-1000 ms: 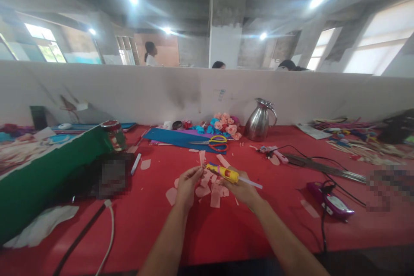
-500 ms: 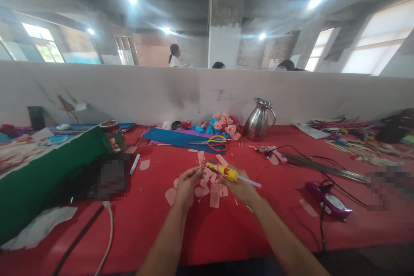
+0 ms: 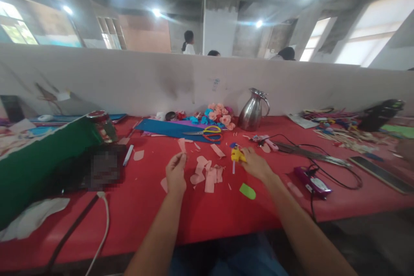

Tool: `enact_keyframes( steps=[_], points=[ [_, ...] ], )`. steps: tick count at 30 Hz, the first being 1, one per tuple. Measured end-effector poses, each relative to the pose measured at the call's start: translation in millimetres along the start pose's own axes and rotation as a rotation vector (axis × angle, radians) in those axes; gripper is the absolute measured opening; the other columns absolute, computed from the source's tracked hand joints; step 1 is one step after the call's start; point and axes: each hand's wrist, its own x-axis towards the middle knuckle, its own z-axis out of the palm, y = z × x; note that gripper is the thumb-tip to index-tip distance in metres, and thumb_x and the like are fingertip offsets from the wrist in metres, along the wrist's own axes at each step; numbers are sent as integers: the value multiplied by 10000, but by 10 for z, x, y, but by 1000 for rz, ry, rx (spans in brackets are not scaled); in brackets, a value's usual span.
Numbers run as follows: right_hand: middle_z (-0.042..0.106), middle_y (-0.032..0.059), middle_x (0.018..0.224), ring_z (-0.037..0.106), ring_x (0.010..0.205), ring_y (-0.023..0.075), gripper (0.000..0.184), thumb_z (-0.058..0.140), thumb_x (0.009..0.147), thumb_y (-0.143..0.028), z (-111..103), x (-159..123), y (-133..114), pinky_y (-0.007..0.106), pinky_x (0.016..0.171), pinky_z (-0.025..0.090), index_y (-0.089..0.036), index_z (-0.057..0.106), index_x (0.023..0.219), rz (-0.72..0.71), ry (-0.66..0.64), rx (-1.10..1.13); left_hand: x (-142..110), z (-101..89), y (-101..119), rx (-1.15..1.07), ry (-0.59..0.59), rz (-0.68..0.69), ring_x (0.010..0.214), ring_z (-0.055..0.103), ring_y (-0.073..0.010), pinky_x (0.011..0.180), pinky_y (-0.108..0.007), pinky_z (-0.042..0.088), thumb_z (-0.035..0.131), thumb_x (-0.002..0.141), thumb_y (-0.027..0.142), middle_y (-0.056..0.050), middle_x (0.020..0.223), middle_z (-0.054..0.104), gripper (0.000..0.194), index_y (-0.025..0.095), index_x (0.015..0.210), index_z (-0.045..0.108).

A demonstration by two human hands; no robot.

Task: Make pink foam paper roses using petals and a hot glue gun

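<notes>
While right hand (image 3: 258,164) grips glue gun (image 3: 237,155), left hand (image 3: 176,174) pinched; room along table edge (image 3: 210,237).

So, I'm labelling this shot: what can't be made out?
Head view: anything inside the curled left hand; the hand itself hides it.
Head view: part of the yellow glue gun; the right hand covers it.
Head view: writing on the partition; too small.

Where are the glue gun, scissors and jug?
Glue gun (image 3: 237,155): head view, on its yellow body.
Scissors (image 3: 199,133): head view, on the blades, near the pivot.
Jug (image 3: 250,115): head view, mid-body, on the metal side.
</notes>
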Motion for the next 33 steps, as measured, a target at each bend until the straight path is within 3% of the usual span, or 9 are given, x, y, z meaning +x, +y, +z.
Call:
enact_keyframes(
  steps=[3, 6, 9, 12, 15, 22, 27, 30, 33],
  points=[
    [532, 127, 1057, 549, 876, 244, 374, 555, 763, -219, 21, 35, 207, 307, 662, 365, -187, 504, 1132, 16, -9, -93, 15, 0, 38, 22, 137, 67, 629, 544, -94, 568, -188, 389, 736, 571, 305, 4, 687, 632, 261, 161, 773, 657],
    [544, 146, 1058, 483, 983, 306, 428, 553, 707, -109, 48, 29, 158, 383, 756, 342, -180, 543, 1129, 56, 100, -157, 4, 7, 60, 53, 125, 108, 692, 559, -113, 610, -199, 402, 718, 596, 319, -2, 726, 639, 249, 169, 784, 656],
    [552, 116, 1102, 445, 1026, 281, 427, 511, 720, -87, 57, -10, -219, 380, 811, 308, -205, 563, 1127, -22, 197, -84, -10, 21, 62, 73, 72, 133, 710, 558, -119, 656, -210, 412, 711, 607, 324, -2, 723, 629, 229, 169, 766, 652],
    [633, 43, 936, 480, 951, 218, 204, 526, 768, -224, 91, -64, -781, 337, 808, 286, -250, 664, 915, -291, 40, 103, -5, 20, 47, 63, 63, 140, 656, 529, -98, 641, -202, 402, 710, 611, 314, 11, 699, 606, 222, 167, 763, 644],
    [655, 46, 829, 480, 929, 234, 175, 559, 742, -336, 168, -103, -1249, 361, 797, 259, -235, 670, 832, -335, 1, 107, 14, -7, 19, 27, 32, 117, 579, 475, -70, 590, -186, 375, 707, 622, 312, 40, 636, 558, 210, 172, 759, 630],
    [673, 82, 845, 498, 914, 253, 139, 571, 715, -277, 320, -72, -1466, 407, 809, 270, -196, 638, 805, -238, 18, 72, -4, -35, -16, 76, -100, 36, 528, 446, -61, 542, -183, 349, 704, 637, 327, 50, 595, 531, 209, 168, 735, 609],
    [677, 45, 791, 554, 801, 189, 167, 496, 771, -268, 400, 18, -1361, 321, 751, 379, -203, 650, 770, -46, 150, 696, -42, -1, 32, 58, -127, -65, 508, 475, -59, 527, -184, 360, 723, 603, 328, 42, 613, 562, 230, 161, 702, 599],
    [657, 25, 758, 565, 691, 152, 198, 520, 740, -336, 463, 74, -1291, 265, 642, 423, -183, 636, 787, 79, 118, 1237, -67, 16, 61, 49, -199, -148, 518, 511, -62, 527, -185, 385, 723, 602, 323, 18, 684, 616, 230, 158, 694, 591],
    [627, 10, 699, 536, 600, 120, 217, 604, 664, -359, 508, 100, -1246, 237, 571, 416, -166, 630, 760, 207, 74, 1548, -92, 38, 75, -21, -267, -243, 558, 566, -80, 572, -208, 444, 744, 576, 295, 5, 756, 646, 242, 165, 679, 566]
  ],
)
